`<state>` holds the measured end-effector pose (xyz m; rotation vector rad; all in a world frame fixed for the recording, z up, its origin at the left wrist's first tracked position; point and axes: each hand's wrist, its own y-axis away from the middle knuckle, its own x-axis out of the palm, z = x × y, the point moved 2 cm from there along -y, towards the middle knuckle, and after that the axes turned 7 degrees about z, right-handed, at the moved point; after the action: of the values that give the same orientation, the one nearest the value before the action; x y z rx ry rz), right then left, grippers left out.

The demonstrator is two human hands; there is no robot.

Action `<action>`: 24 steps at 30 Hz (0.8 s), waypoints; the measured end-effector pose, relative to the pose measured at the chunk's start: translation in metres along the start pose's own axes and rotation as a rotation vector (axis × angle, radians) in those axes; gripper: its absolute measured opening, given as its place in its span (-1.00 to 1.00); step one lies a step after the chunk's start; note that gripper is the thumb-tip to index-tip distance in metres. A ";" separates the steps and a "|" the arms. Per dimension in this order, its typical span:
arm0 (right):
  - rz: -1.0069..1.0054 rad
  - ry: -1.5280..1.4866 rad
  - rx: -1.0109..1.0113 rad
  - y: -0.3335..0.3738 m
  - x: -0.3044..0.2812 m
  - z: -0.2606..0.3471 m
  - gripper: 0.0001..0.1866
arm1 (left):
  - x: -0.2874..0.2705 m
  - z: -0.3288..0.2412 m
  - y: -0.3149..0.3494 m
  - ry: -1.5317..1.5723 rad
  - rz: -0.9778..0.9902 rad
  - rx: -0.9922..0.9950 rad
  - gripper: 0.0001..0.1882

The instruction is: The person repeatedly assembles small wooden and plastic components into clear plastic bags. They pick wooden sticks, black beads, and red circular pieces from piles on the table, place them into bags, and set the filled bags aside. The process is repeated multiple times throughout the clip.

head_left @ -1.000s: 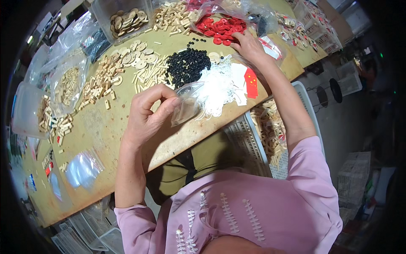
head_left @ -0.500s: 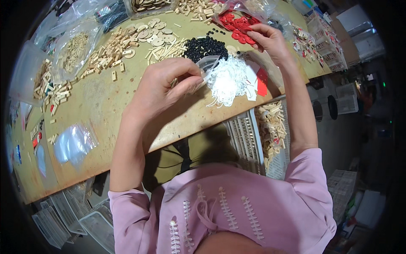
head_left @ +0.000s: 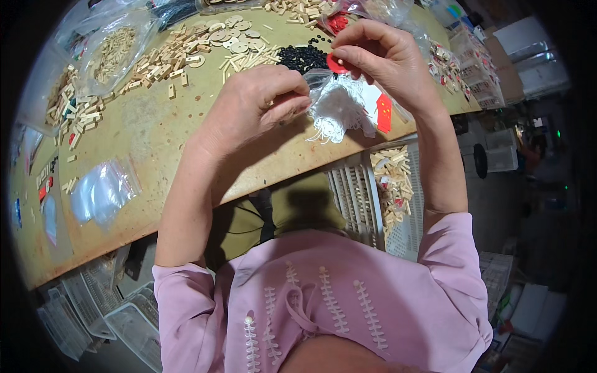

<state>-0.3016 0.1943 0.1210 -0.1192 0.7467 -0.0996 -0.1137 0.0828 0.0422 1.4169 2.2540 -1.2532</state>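
Between the thumb and fingers of my right hand (head_left: 398,68) is a red disc (head_left: 335,64), raised over the near side of the black bead pile (head_left: 298,59). My left hand (head_left: 252,102) is closed in a pinch on a small clear plastic bag (head_left: 318,76), whose edge stands out past the fingertips toward the disc. What the bag holds cannot be made out. Just beyond my left fingertips lies a heap of white string (head_left: 339,112), with a red printed card (head_left: 384,114) beside it. More red discs (head_left: 337,23) lie behind my right hand, partly hidden by it.
Wooden blocks (head_left: 165,65), pale sticks (head_left: 249,60) and round wooden discs (head_left: 239,46) lie across the far table. Flat clear bags (head_left: 106,193) rest at the left. A crate of wooden pieces (head_left: 393,186) stands below the table's front edge. Stacked baskets (head_left: 476,62) are at the right.
My right hand has come from the red disc pile leftward and nearer my left hand, carrying one red disc. The left hand still pinches the bag, now slightly higher in view.
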 end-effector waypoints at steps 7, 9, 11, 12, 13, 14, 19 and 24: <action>-0.061 0.122 -0.145 -0.001 0.027 -0.010 -0.88 | -0.003 0.004 -0.001 0.053 -0.025 0.018 -0.87; -0.136 0.070 -0.108 0.007 0.018 -0.014 -0.88 | -0.004 0.007 0.000 0.088 -0.040 -0.016 -0.88; -0.253 -0.066 -0.119 0.021 -0.001 -0.026 -0.88 | -0.005 0.007 0.000 0.119 -0.040 -0.068 -0.89; -0.279 -0.036 -0.117 0.028 -0.013 -0.032 -0.90 | -0.008 0.005 0.000 0.069 -0.077 -0.031 -0.89; -0.304 -0.026 -0.102 0.037 -0.021 -0.046 -0.89 | -0.007 0.004 0.000 0.102 -0.089 -0.072 -0.90; -0.294 0.128 -0.001 0.051 -0.026 -0.061 -0.88 | -0.007 0.004 0.001 0.130 -0.101 -0.115 -0.90; -0.157 0.368 0.358 0.119 -0.017 -0.141 -0.75 | -0.006 0.007 -0.001 0.059 -0.053 -0.072 -0.90; -0.247 0.556 0.232 0.126 -0.001 -0.161 -0.56 | -0.002 0.010 -0.001 0.033 -0.005 -0.089 -0.88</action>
<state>-0.4064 0.3077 -0.0135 0.0423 1.2661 -0.4670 -0.1162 0.0737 0.0381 1.4115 2.3055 -1.1243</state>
